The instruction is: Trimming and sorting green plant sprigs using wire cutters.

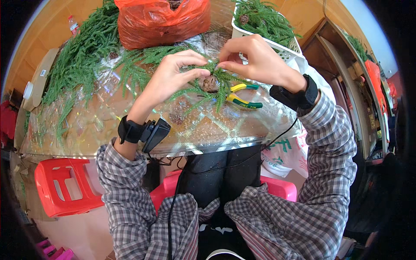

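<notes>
A green artificial pine sprig [223, 85] with a brown pine cone [210, 84] is between my two hands, low over the table. My left hand [175, 71] is closed on the sprig's upper left part, its thumb just above the cone. My right hand [255, 60] pinches the sprig's top from the other side, fingers bent and thumb against the forefinger. Whatever fine piece may lie in that pinch is too small to make out. Pliers with yellow and green handles [244, 103] lie just right of the sprig, their jaws covered by it.
An orange-red plastic bag [162, 24] stands at the back of the table [143, 130]. Green pine branches [80, 56] are heaped at the left. A white basket [289, 53] holds more greenery and cones at the back right. A red stool [65, 186] stands below the table's left edge.
</notes>
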